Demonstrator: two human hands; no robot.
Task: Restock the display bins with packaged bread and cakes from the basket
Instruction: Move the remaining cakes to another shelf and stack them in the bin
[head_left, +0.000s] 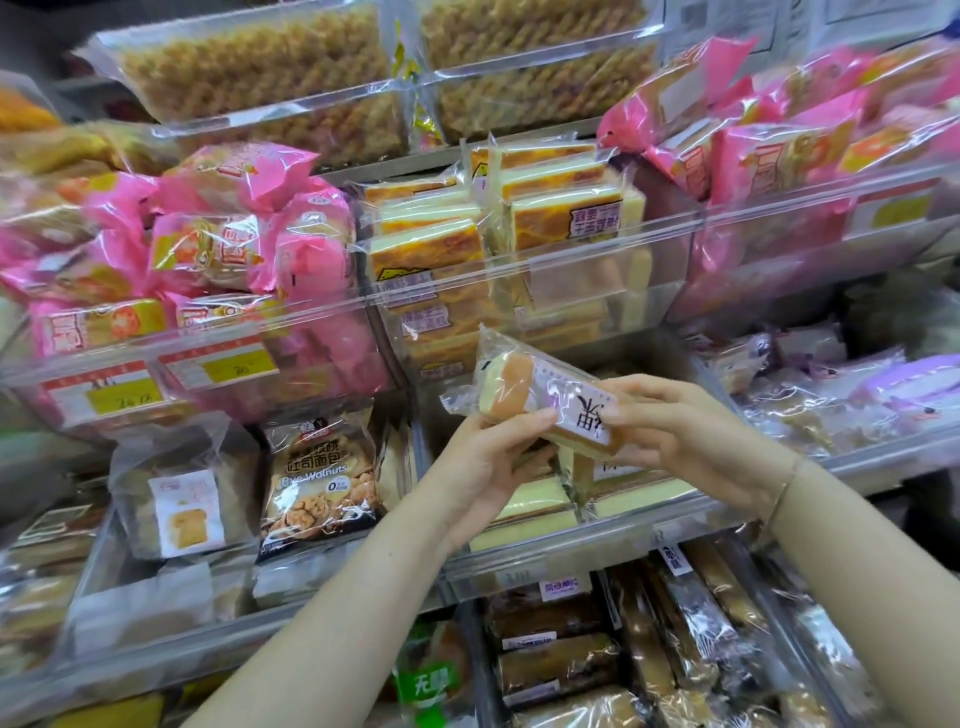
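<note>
Cake pkg (545, 402) sits between both hands, held up in front of the shelves, tilted w/ its far end up-left and near end down-right. Left hand (488, 462) grips it from below-left: thumb on the front face near the lower edge, fingers curled under, mostly hidden. Right hand (685, 436) pinches the right end, fingertips on the white label, palm to the right of the pkg. Thin bracelet (782, 488) on the right wrist.

Pkg look: clear crinkly wrapper, pale yellow sponge w/ orange-brown crust strip, white label w/ dark printed characters; wrapper's sealed end sticks out up-left past the left hand.

Directly below the hands: clear bin (571, 564) w/ flat pale-yellow cake slabs (535, 499), same kind as far as can be told. Just above the hands: bin of yellow-and-brown layered cake packs (431, 244). Left of the left hand: dark "Rye Walnuts" bread bag (322, 478), and further left a clear-bagged loaf (187, 499). Up-left and up-right of the hands: pink-wrapped bread packs (208, 244). Right of the right hand: purple-toned packs (857, 395), blurred. Under the forearms: brown loaf cakes (556, 670) in clear wrap.
</note>
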